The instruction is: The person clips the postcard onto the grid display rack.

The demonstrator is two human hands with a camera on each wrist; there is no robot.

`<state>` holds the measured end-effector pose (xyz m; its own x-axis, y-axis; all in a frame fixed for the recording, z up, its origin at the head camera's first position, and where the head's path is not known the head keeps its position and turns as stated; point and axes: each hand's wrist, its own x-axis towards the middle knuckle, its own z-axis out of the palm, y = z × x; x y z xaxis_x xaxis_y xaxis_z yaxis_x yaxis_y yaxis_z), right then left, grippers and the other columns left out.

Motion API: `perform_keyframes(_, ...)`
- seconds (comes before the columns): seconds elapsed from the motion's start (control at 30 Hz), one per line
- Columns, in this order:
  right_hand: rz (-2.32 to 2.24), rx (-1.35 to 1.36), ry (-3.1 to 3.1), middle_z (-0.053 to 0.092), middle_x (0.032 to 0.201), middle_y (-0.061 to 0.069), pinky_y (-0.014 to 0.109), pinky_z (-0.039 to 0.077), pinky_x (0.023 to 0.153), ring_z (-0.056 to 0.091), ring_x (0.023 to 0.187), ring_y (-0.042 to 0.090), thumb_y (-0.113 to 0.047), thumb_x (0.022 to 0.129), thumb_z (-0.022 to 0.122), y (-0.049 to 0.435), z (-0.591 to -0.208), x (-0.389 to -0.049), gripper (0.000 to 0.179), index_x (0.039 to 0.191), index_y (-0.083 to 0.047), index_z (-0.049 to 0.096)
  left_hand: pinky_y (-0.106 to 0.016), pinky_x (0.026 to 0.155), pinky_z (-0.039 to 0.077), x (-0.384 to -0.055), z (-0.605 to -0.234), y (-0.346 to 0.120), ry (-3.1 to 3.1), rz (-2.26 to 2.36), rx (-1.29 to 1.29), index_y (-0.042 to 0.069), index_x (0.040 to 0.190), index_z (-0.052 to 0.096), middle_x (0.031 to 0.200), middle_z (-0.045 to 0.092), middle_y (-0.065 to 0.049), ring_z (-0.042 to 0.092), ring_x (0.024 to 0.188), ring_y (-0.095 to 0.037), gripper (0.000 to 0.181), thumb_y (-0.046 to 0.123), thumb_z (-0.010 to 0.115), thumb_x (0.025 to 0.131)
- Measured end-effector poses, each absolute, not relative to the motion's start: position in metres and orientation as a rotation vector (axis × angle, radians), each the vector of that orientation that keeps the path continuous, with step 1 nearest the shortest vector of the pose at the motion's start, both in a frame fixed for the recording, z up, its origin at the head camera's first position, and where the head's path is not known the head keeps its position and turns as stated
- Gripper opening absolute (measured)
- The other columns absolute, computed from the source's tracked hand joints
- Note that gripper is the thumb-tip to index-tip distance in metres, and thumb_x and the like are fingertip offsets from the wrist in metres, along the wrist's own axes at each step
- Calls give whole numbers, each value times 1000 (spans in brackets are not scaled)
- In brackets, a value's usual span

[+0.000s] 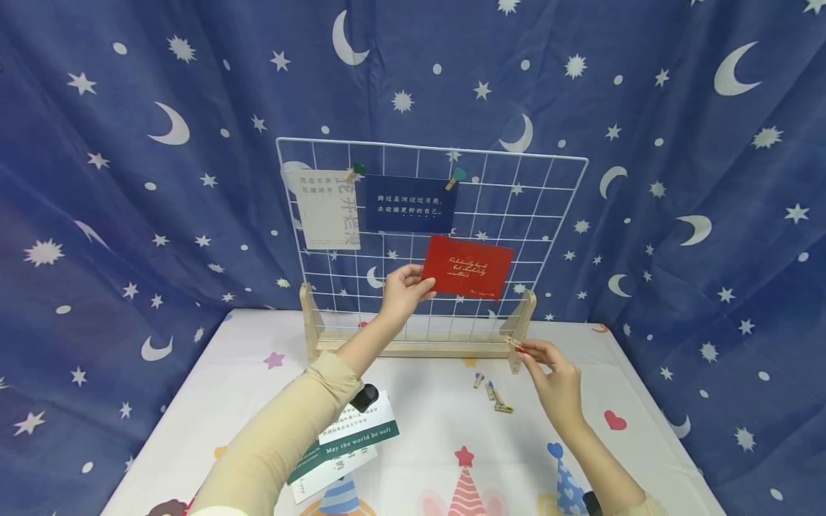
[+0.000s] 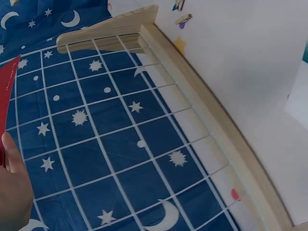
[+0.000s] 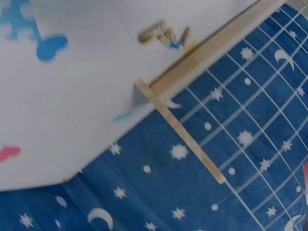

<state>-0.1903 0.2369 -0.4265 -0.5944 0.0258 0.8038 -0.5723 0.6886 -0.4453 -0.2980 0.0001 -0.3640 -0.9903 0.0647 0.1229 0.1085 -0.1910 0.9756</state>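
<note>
My left hand [image 1: 406, 290] pinches a red card [image 1: 470, 268] with printed lettering by its left edge, in front of the white wire grid [image 1: 413, 301]. The left wrist view shows part of this hand [image 2: 14, 192] and the card's corner [image 2: 8, 86]. Lower right, my right hand [image 1: 553, 376] pinches a small wooden clothespin [image 1: 513, 343] with a bit of red on it, near the stand's right foot. That hand is out of the right wrist view. A white card [image 1: 325, 215] and a dark blue card [image 1: 409, 206] hang on the grid, with green-topped clothespins [image 1: 457, 176] at their upper edges.
The grid stands in a wooden base [image 1: 413, 349] on a patterned white tablecloth [image 1: 426, 408]. Several loose clothespins [image 1: 498, 400] lie before it at the right. Green and white cards [image 1: 361, 444] overlap below my left forearm. A blue star-and-moon curtain [image 1: 645, 179] hangs behind.
</note>
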Motion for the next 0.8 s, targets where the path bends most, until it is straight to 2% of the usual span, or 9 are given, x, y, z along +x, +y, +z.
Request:
perform_keyframes(0.13, 846, 414, -2049, 72, 82, 16, -2, 43, 73, 67, 70, 12, 14, 71, 72, 242, -408, -200, 26, 95, 5, 67, -27, 72, 58, -300, -358, 4, -2026, -2368, -236, -10, 111, 57, 108, 63, -30, 66, 75, -10, 27, -7, 62, 85)
perform_keyframes(0.3, 835, 424, -2053, 71, 83, 19, -4, 41, 72, 55, 77, -17, 13, 75, 69, 254, -382, -213, 24, 97, 7, 65, -37, 81, 56, -300, -353, 8, -2088, -2336, -263, -9, 112, 57, 108, 63, -29, 66, 77, -12, 28, -6, 62, 85)
perform_keyframes(0.37, 864, 437, -2049, 70, 82, 21, -4, 41, 70, 49, 79, -26, 13, 77, 67, 260, -371, -220, 21, 97, 9, 65, -37, 81, 56, -301, -350, 10, -2087, -2328, -276, -9, 112, 57, 106, 63, -29, 66, 75, -11, 27, -6, 62, 85)
perform_keyframes(0.57, 929, 470, -2035, 69, 84, 24, -3, 43, 67, 51, 74, -24, 10, 80, 66, 273, -334, -239, 17, 97, 10, 64, -23, 70, 58, -307, -335, 17, -2068, -2318, -318, -10, 112, 56, 104, 63, -29, 65, 74, -11, 27, -7, 61, 86)
perform_keyframes(0.8, 873, 464, -2066, 69, 88, 23, -4, 42, 69, 51, 71, -25, 7, 84, 64, 284, -295, -256, 17, 101, 8, 65, -38, 84, 56, -310, -320, 29, -2105, -2298, -280, -7, 115, 56, 108, 63, -28, 67, 95, -31, 29, -5, 62, 86)
